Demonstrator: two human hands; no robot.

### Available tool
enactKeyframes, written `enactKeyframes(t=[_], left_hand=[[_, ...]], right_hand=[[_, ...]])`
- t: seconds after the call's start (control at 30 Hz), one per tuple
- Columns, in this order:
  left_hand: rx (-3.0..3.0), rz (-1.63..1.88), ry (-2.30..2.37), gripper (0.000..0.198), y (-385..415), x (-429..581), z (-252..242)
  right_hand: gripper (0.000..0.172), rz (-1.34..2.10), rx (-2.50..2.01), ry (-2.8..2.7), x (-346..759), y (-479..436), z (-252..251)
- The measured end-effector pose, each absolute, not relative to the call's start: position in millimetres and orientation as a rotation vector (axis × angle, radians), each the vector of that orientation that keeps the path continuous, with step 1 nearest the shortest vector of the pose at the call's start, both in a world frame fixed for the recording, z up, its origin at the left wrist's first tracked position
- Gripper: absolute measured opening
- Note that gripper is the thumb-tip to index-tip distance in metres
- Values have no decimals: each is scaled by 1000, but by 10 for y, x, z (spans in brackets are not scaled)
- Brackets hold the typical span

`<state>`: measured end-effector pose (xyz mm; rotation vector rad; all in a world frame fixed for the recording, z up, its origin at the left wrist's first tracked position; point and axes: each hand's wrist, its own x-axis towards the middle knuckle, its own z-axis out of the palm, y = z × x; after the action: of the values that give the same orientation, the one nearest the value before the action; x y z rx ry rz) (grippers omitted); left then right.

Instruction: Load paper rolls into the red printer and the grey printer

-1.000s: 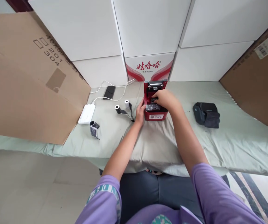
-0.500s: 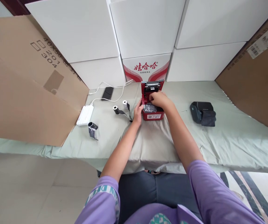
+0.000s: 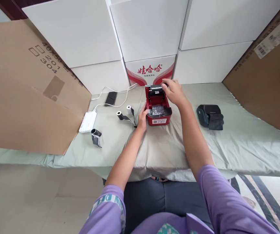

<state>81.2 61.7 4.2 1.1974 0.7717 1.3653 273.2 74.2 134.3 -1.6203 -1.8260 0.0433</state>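
A red label printer (image 3: 158, 121) stands on the cloth-covered table, its lid (image 3: 155, 90) raised at the back. Dark, shiny film-like material (image 3: 157, 110) lies across the front of its opening. My left hand (image 3: 142, 118) presses against the printer's left side, fingers along the wall. At the lid's upper right corner, my right hand (image 3: 174, 91) has its fingers and thumb closed on the edge. Left of the printer lie two small rolls (image 3: 119, 115) with dark strips trailing from them. Another dark roll (image 3: 96, 136) stands nearer the front left.
A dark portable device (image 3: 210, 117) lies on the right. On the left are a white power bank (image 3: 88, 122), its cable (image 3: 120, 104) and a black phone (image 3: 111, 98). White boxes (image 3: 149, 29) line the back; brown cardboard panels (image 3: 15, 91) stand at both sides.
My right hand has come out of the printer's interior and moved up to the raised lid's right corner. My left hand stays at the printer's left side. The view has shifted slightly.
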Motion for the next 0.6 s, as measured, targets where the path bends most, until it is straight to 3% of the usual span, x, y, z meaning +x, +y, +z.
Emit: enactKeyframes(t=[0.23, 0.33, 0.47, 0.6], left_hand=[[1218, 1384, 769, 58, 659, 806, -12], [1230, 1387, 760, 56, 658, 806, -23], [1215, 1369, 753, 54, 646, 814, -27], [1170, 1386, 747, 56, 645, 831, -29]], right_hand=[[33, 290, -1599, -1959, 2811, 759, 1303], [37, 465, -1651, -2064, 2837, 714, 1331], [64, 570, -1848, -2034, 2882, 698, 1314], [98, 973, -1960, -1801, 2946, 706, 1248]])
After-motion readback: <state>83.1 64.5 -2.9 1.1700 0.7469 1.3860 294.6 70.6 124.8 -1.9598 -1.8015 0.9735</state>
